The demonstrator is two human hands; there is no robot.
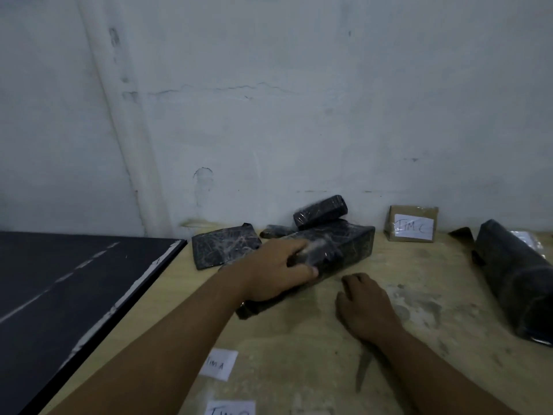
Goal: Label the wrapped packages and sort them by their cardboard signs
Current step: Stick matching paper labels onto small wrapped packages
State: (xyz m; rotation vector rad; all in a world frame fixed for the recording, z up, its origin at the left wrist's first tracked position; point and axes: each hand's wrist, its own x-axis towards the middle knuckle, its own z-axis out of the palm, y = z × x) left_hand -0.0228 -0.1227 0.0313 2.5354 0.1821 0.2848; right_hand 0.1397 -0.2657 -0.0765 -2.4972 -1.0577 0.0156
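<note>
While the left hand (279,272) clasps a motion-blurred package (354,245), the right hand (369,308) lies slack, empty.

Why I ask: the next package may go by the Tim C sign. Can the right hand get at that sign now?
Probably yes. The right hand rests empty on the table, with bare tabletop between it and the Tim C sign; the long wrapped package lies left of that path, the black roll right.
</note>
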